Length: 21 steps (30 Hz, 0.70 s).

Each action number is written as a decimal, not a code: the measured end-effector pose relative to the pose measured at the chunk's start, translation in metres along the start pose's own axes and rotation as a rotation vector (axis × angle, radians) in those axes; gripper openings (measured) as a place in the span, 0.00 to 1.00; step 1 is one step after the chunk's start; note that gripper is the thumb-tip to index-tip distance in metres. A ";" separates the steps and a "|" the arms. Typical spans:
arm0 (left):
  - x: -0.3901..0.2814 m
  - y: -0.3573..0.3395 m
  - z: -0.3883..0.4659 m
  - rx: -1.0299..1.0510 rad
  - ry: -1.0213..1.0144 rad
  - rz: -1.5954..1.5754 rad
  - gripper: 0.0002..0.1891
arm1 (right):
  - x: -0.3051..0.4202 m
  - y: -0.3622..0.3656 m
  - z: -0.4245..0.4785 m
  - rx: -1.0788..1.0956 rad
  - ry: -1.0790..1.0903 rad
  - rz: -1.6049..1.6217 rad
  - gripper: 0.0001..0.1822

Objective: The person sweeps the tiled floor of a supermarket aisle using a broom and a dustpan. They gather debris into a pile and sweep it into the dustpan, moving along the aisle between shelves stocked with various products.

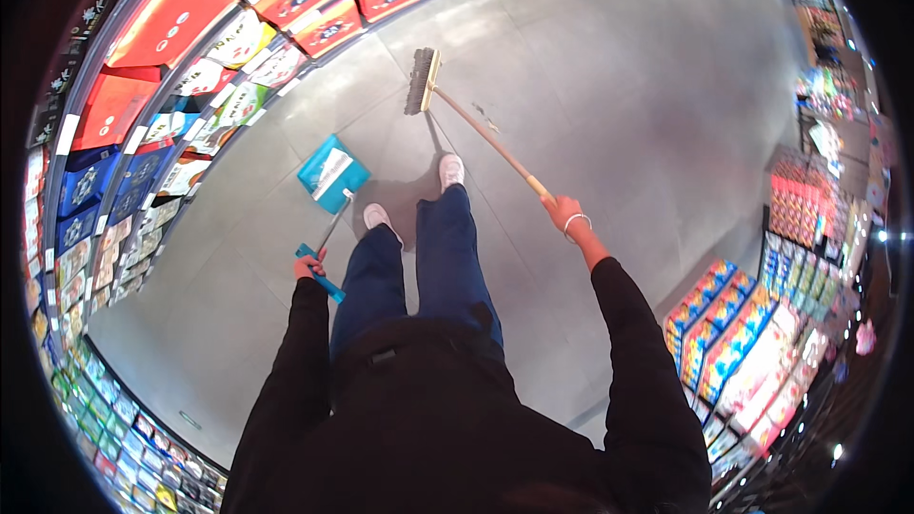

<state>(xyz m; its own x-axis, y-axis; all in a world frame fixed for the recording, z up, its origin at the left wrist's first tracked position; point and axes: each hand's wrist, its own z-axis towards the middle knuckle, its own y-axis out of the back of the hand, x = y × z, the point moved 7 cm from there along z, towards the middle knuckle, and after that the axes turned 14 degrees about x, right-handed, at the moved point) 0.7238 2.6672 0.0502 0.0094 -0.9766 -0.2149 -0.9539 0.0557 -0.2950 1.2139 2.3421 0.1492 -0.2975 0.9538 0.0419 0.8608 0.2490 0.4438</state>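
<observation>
My right hand [564, 213] grips the yellow end section of a long wooden handle. It belongs to a push broom [434, 78] with dark bristles, whose head is out ahead near the shelf. In my left hand [310, 265] is the blue grip of a long-handled dustpan [333, 171]. The blue pan is at the front left, beside my left shoe [376, 215], and a white label covers part of it. Whether the pan touches the floor I cannot tell. A small patch of debris [488, 118] lies on the grey tile floor [593, 107], just right of the broom handle.
Shelves of red gift boxes [328, 28] and packaged goods curve along the front and left. To the right stand stacked blue and yellow cartons [714, 332], with a red display stack [796, 200] beyond. Lower left, another low shelf [136, 435] holds many small packets.
</observation>
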 end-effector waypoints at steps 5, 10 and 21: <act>0.008 0.001 0.006 -0.181 -0.063 0.049 0.12 | 0.038 0.029 0.087 0.103 0.113 0.004 0.29; 0.001 -0.025 -0.013 -0.300 -0.057 0.152 0.20 | 0.070 0.048 0.161 0.181 0.225 0.071 0.28; -0.007 -0.078 -0.015 -0.391 -0.029 0.217 0.23 | 0.029 -0.004 0.330 0.363 0.378 0.106 0.28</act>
<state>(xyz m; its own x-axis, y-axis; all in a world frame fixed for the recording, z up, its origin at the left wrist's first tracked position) 0.7940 2.6668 0.0889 -0.2003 -0.9444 -0.2606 -0.9764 0.1705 0.1328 1.3382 2.4244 -0.1467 -0.2713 0.8666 0.4188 0.9618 0.2604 0.0842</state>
